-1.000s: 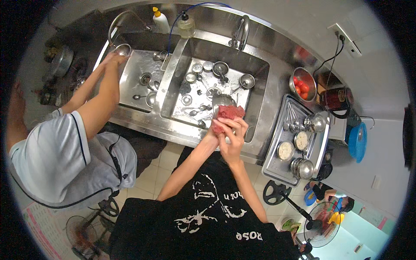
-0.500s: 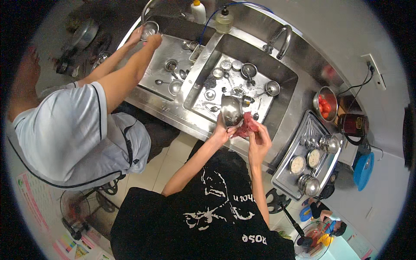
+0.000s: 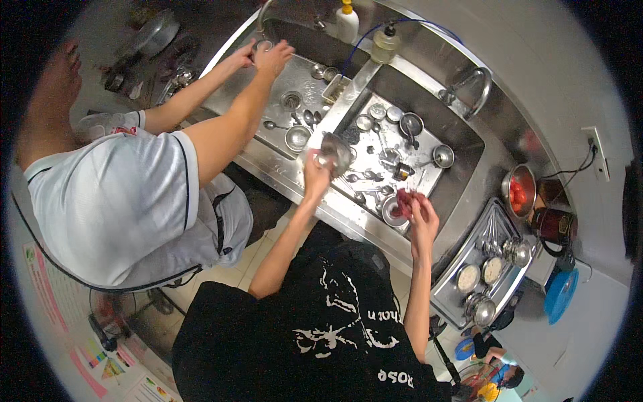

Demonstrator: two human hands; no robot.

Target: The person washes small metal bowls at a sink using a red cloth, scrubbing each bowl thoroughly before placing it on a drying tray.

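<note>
Left hand grips a steel bowl, motion-blurred, at the near left corner of the right basin. Right hand pinches a crumpled red cloth over that basin's near side, well apart from the bowl. In my judgement, sound scrubbing requires the bowl steadied low over the basin, cloth worked inside and round the rim. Loose spoons and a small pan lie beyond; farther, a pump bottle stands behind the divider.

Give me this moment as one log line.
left hand: holding metal bowl | right hand: holding red cloth | bowl, cloth: apart
</note>
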